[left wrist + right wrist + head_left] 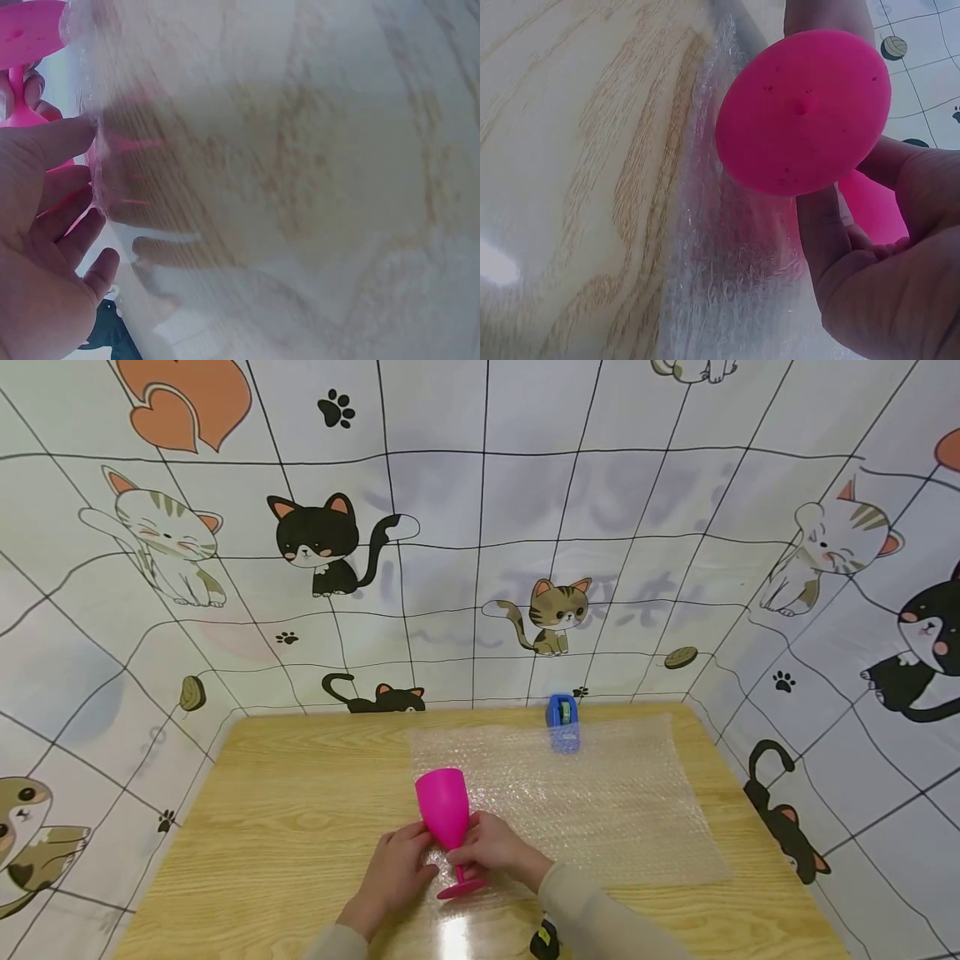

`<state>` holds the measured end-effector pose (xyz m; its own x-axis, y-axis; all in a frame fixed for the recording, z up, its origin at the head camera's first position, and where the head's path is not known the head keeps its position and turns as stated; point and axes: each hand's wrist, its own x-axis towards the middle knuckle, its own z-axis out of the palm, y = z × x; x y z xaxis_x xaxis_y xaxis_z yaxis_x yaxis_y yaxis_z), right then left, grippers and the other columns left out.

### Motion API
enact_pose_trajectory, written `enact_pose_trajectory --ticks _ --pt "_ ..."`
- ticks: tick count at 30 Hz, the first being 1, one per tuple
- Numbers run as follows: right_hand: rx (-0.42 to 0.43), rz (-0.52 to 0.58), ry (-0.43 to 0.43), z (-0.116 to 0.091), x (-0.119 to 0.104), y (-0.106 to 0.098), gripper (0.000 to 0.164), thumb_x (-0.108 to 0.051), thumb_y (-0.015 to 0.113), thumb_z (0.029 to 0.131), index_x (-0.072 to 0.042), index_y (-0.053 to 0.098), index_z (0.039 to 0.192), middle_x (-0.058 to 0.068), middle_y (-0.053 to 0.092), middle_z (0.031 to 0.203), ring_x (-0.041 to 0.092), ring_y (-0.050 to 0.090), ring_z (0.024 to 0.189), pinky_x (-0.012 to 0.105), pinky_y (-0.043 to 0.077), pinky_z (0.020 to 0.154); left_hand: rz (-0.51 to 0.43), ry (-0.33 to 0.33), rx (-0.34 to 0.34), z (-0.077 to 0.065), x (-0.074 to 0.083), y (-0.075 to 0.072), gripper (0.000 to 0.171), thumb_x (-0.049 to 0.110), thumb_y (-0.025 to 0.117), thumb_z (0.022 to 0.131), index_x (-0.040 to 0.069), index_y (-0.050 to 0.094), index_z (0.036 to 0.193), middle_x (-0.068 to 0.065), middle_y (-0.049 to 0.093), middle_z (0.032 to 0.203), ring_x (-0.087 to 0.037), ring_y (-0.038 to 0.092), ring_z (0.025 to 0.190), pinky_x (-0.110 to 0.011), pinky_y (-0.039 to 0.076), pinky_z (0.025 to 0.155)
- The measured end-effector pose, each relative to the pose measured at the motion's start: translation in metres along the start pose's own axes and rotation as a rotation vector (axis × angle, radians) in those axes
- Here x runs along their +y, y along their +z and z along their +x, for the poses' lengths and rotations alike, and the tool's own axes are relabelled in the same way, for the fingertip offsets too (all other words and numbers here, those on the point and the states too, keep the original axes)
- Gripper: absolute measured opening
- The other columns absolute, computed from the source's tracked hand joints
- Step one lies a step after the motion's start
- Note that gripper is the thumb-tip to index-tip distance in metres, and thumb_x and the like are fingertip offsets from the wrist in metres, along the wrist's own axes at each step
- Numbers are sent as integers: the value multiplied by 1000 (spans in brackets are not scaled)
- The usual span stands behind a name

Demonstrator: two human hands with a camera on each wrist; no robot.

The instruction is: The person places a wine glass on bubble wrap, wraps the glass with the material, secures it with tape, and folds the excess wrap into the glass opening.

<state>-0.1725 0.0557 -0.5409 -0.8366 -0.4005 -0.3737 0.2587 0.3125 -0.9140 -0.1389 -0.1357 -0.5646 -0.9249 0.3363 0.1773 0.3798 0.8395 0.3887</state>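
A bright pink goblet [444, 806] stands tilted over the left part of a clear bubble wrap sheet [600, 802]. My right hand [495, 847] holds it around the stem and lower bowl. From the right wrist, the round underside of the goblet's base [802, 112] faces the camera, and the right hand [900, 255] grips behind it. On the goblet's left is my left hand [396, 868], its fingertips close to the bowl. In the left wrist view, the left hand [45, 217] has its thumb and fingers apart, tips touching the wrap's edge [97, 169].
A blue tape dispenser [562, 714] stands at the back of the wooden table [300, 802], partly behind the bubble wrap. A small black object with a yellow mark [545, 939] lies at the front edge, near the right sleeve. Cat-patterned cloth walls [450, 568] enclose the table.
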Motion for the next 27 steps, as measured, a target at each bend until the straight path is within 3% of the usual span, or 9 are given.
enact_pose_trajectory --ticks 7,15,27 --pt "33 13 -10 0 2 2 50 -4 79 76 3 43 110 10 63 73 12 61 52 27 56 48 -1 3 11 0 0 0 44 19 79 75 4 68 114 -14 65 124 -32 60 118 -57 46 97" --pt "47 -18 7 -4 -2 3 54 -6 79 78 4 42 115 10 60 76 13 60 52 27 55 48 6 -55 1 1 -1 2 46 24 81 74 5 68 114 -11 65 124 -30 60 117 -56 44 100" --pt "47 -48 31 -4 -1 5 61 -7 80 78 3 40 123 10 60 76 14 60 51 27 55 47 -2 -68 -18 1 -2 2 43 26 81 76 5 70 113 -11 66 124 -30 61 117 -56 45 100"
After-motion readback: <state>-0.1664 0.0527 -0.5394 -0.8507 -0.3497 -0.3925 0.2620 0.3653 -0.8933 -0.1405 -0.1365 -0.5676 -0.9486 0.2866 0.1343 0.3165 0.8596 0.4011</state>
